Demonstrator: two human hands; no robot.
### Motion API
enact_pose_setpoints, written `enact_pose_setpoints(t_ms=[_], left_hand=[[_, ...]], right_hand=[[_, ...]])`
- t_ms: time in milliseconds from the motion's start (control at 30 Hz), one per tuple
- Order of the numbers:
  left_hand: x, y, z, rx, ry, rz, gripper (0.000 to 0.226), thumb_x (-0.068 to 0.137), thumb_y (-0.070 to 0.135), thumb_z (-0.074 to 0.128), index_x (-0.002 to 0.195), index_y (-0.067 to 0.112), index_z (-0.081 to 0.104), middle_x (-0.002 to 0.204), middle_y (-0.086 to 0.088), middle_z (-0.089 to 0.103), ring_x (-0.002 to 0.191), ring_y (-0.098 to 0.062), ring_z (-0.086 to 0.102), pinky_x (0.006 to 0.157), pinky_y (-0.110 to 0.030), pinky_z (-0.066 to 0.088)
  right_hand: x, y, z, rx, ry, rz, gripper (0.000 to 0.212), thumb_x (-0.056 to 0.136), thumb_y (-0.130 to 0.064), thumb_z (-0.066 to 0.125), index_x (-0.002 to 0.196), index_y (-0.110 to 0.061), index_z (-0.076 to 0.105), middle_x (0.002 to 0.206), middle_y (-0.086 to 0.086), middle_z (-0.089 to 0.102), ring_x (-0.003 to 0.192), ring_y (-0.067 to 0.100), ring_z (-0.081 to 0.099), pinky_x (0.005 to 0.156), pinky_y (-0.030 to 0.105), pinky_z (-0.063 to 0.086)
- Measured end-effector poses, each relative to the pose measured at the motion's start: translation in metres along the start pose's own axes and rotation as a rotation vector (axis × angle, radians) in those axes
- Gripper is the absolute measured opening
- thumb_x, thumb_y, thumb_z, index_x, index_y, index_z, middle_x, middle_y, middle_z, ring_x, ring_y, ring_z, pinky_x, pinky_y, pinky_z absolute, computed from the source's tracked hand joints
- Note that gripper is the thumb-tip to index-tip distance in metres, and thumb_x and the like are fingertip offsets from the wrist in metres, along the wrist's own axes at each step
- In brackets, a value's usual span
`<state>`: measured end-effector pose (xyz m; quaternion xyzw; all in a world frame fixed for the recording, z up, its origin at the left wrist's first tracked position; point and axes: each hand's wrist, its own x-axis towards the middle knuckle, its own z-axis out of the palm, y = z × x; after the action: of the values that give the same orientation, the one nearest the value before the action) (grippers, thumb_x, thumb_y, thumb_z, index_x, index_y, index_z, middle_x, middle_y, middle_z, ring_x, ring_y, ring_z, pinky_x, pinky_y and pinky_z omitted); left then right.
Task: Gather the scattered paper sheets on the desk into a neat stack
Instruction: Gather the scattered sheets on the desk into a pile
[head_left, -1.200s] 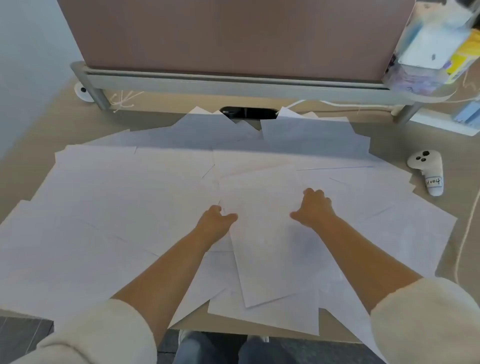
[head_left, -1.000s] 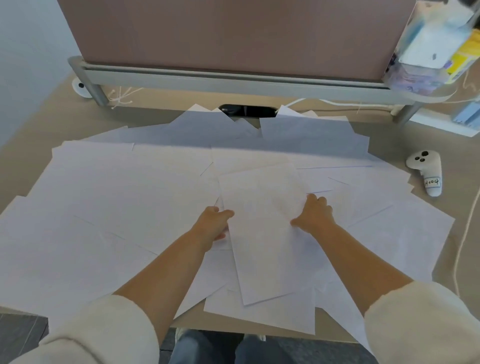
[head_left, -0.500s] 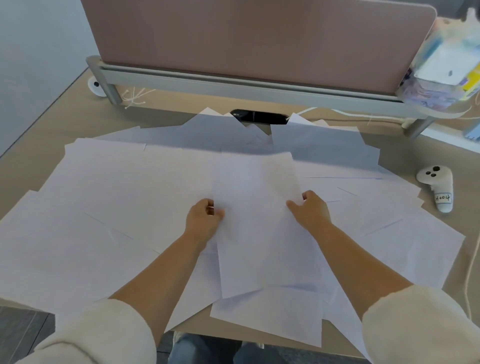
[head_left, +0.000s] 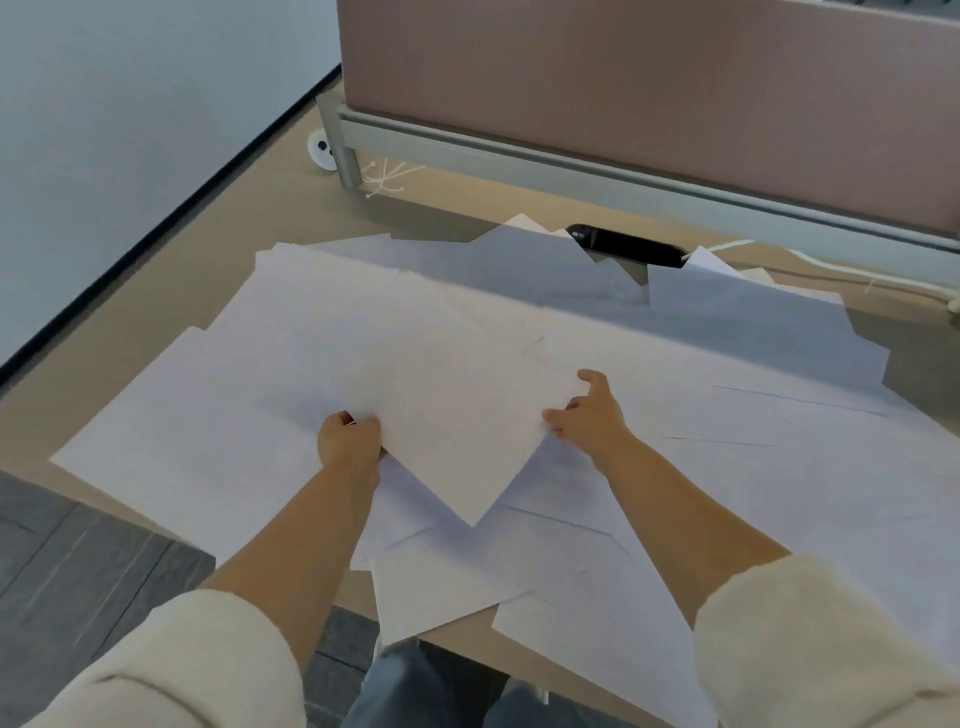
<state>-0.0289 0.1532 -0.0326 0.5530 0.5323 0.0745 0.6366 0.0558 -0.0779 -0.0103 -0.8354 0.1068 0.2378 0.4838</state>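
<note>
the desk (head_left: 270, 228) is carrying a wide, overlapping spread of paper sheets (head_left: 727, 467), several hanging over its near edge, so nothing is squared up yet. i'm reading this as the very start of the gather. one sheet (head_left: 467, 415) is riding just above the middle of the spread, right in front of me, probably to become the base of the stack. it is sitting cornerwise, with one corner pointing back at me. its long axis seems to be running away toward the far left, though its far edges are washing into the white beneath. my left hand (head_left: 348, 441) is curling round its left edge and my right hand (head_left: 589, 421) is pinching its right edge, a grip on both sides for turning it square.
</note>
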Motion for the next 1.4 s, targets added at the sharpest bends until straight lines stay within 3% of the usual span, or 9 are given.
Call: enact_pose_setpoints(t_ms=[167, 333, 400, 467, 533, 733, 833, 1033, 1400], left_hand=[[0.004, 0.003, -0.017, 0.169, 0.051, -0.015, 0.03, 0.088, 0.006, 0.055, 0.059, 0.013, 0.046, 0.063, -0.005, 0.049, 0.066, -0.026, 0.05, 0.075, -0.033, 0.048], [0.001, 0.007, -0.026, 0.037, 0.045, -0.087, 0.024, 0.089, 0.008, 0.055, 0.065, 0.01, 0.048, 0.072, -0.008, 0.047, 0.065, -0.022, 0.044, 0.075, -0.032, 0.038], [0.001, 0.007, -0.024, -0.034, 0.024, -0.115, 0.006, 0.089, 0.008, 0.056, 0.086, 0.004, 0.058, 0.081, -0.009, 0.05, 0.061, -0.017, 0.044, 0.071, -0.03, 0.04], [0.004, 0.007, -0.023, -0.093, 0.005, -0.149, 0.036, 0.088, 0.011, 0.056, 0.123, 0.001, 0.053, 0.077, -0.005, 0.048, 0.059, -0.016, 0.044, 0.062, -0.028, 0.041], [0.004, 0.009, -0.023, -0.082, -0.015, -0.155, 0.046, 0.088, 0.012, 0.056, 0.132, 0.003, 0.047, 0.074, -0.004, 0.044, 0.056, -0.017, 0.042, 0.057, -0.027, 0.04], [0.001, 0.011, -0.022, -0.04, -0.041, -0.17, 0.008, 0.089, 0.012, 0.056, 0.089, 0.004, 0.055, 0.071, -0.006, 0.048, 0.061, -0.017, 0.045, 0.069, -0.03, 0.042], [0.005, 0.006, -0.02, 0.1, -0.072, -0.055, 0.019, 0.088, 0.01, 0.055, 0.07, 0.009, 0.049, 0.072, -0.009, 0.047, 0.069, -0.022, 0.043, 0.071, -0.03, 0.037], [0.004, 0.005, -0.02, 0.521, -0.05, 0.206, 0.025, 0.09, 0.022, 0.055, 0.068, 0.01, 0.054, 0.073, -0.009, 0.054, 0.073, -0.026, 0.049, 0.063, -0.026, 0.037], [0.009, 0.008, -0.023, 0.684, -0.049, 0.321, 0.031, 0.097, 0.011, 0.038, 0.065, 0.014, 0.036, 0.068, -0.004, 0.043, 0.07, -0.025, 0.044, 0.063, -0.029, 0.034]], right_hand=[[0.006, -0.005, 0.027, -0.063, 0.057, -0.026, 0.078, 0.081, 0.001, 0.058, 0.146, -0.018, 0.021, 0.081, 0.004, 0.057, 0.087, 0.026, 0.058, 0.08, 0.036, 0.051], [0.004, -0.011, 0.042, -0.183, 0.124, -0.04, 0.078, 0.083, -0.003, 0.057, 0.148, -0.018, 0.018, 0.133, 0.013, 0.046, 0.118, 0.033, 0.051, 0.084, 0.032, 0.045], [0.0, -0.015, 0.047, -0.35, 0.118, -0.042, 0.075, 0.083, -0.008, 0.061, 0.146, -0.017, 0.022, 0.146, 0.012, 0.028, 0.128, 0.033, 0.04, 0.096, 0.036, 0.042], [-0.005, -0.016, 0.052, -0.526, 0.115, -0.04, 0.071, 0.084, -0.012, 0.061, 0.145, -0.018, 0.025, 0.155, 0.011, 0.005, 0.137, 0.033, 0.023, 0.104, 0.039, 0.037], [-0.007, -0.014, 0.056, -0.649, 0.103, -0.085, 0.068, 0.085, -0.013, 0.06, 0.144, -0.02, 0.028, 0.157, 0.01, -0.009, 0.142, 0.032, 0.007, 0.111, 0.042, 0.029], [-0.012, -0.008, 0.064, -0.78, -0.125, -0.175, 0.066, 0.085, -0.02, 0.061, 0.143, -0.028, 0.031, 0.158, 0.002, 0.004, 0.145, 0.026, 0.001, 0.117, 0.041, 0.016], [-0.012, -0.008, 0.064, -0.794, -0.121, -0.182, 0.069, 0.083, -0.025, 0.063, 0.143, -0.027, 0.03, 0.158, 0.002, 0.005, 0.144, 0.027, 0.004, 0.114, 0.04, 0.018], [-0.01, -0.011, 0.065, -0.809, -0.129, -0.169, 0.069, 0.082, -0.028, 0.065, 0.142, -0.026, 0.031, 0.157, 0.004, 0.007, 0.143, 0.028, 0.007, 0.114, 0.041, 0.018], [-0.003, -0.025, 0.075, -0.699, -0.069, -0.253, 0.067, 0.09, -0.038, 0.055, 0.145, -0.013, 0.025, 0.154, 0.007, 0.02, 0.142, 0.027, 0.015, 0.115, 0.037, 0.019]])
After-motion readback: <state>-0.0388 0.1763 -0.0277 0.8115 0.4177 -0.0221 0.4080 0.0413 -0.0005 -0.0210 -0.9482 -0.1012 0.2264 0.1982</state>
